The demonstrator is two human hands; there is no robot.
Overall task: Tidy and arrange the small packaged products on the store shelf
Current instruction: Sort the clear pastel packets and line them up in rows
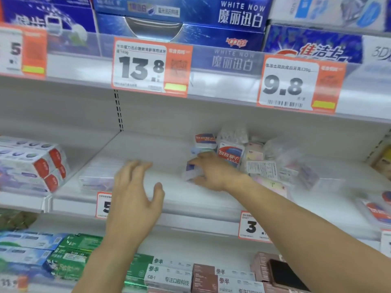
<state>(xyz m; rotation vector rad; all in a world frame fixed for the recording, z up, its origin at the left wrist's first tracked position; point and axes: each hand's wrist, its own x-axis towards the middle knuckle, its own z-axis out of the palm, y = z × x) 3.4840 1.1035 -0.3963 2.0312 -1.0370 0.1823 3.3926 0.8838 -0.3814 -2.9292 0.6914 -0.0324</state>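
Reaching onto: white metal middle shelf, both bare forearms in from below.
Right hand: fingers curled round a small blurred white-and-blue packet, gripping it at the left edge of the pile; packet sits low, at or just above the shelf surface, can't tell if it's touching.
Left hand: spread wide, fingers straight and apart, thumb out to the right; holds nothing; hovers over the bare shelf front, contact with the shelf unclear (motion blur).
Hands relative: left is nearer the camera and to the left, apart from right.
Pile of small packaged products: loose heap of small plastic packets, right-centre of middle shelf, untidy, tilted at mixed angles.
Red-and-white labelled packets: two at the pile's left, just above and beside the right hand, roughly upright.
Packet with white printed back label: just right of the right wrist, leaning.
Flat clear-wrapped box: lies at shelf front, just left of the left hand.
White toothpaste boxes with red ends: stacked on the neighbouring bay, far left.
Price tags: orange-and-white card "13.8" and "9.8" on the upper shelf edge.
Upper shelf: large blue toothpaste cartons.
Lower shelf: green boxes left, white and brown boxes centre.
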